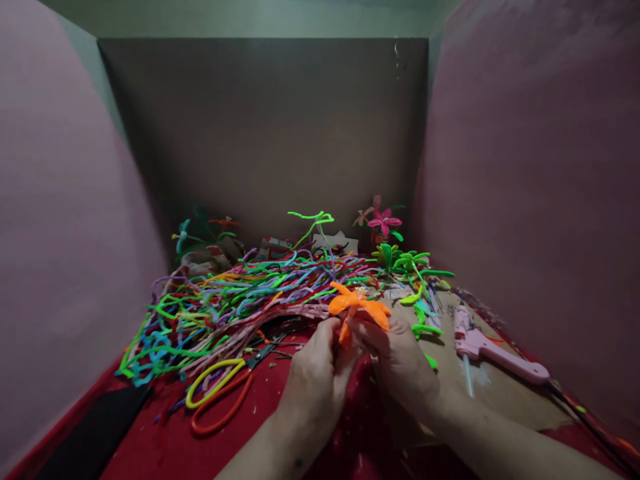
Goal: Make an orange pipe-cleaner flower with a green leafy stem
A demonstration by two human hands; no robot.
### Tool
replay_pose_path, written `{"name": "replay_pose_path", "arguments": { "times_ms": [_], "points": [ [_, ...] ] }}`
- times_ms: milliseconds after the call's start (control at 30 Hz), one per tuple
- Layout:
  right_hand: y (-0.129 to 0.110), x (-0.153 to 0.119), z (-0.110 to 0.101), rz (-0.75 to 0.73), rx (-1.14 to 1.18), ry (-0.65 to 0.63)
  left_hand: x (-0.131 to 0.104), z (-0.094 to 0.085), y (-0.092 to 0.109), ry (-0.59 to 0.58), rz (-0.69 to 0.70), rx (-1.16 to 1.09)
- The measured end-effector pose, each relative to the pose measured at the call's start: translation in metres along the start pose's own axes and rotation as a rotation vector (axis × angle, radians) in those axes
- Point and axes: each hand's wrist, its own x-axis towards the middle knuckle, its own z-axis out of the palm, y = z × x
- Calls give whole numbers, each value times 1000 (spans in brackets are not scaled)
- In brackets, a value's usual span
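Red surface (165, 433), two pink walls (530, 167), my left hand (313, 370) and right hand (407, 363) pinching one orange flower (357, 305), one scissors (255, 359), one glue gun (483, 347)

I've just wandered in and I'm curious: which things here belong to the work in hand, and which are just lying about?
Probably the work:
orange flower, in left hand and right hand
fuzzy stems
scissors
glue gun

Probably lying about:
black flat thing
pink flower
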Motion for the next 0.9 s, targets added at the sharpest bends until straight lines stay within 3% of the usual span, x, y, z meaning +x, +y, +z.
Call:
{"name": "replay_pose_path", "arguments": {
  "times_ms": [100,167,333,533,767,900],
  "points": [
    [-1,-2,3,37,32,46,-2,7,-7,87,87,244],
    [0,-1,3,41,41,44,-1,7,-10,99,91,275],
    [2,0,4,-24,-54,55,6,5,-8,103,53,50],
    [2,-2,4,-70,-244,52,7,2,-4,136,-40,-58],
    [7,0,-3,-40,-217,-17,7,2,-2,-68,-354,-584],
    [5,-1,0,2,-150,-42,8,-2,-2,-215,-439,-895]
  ]
}}
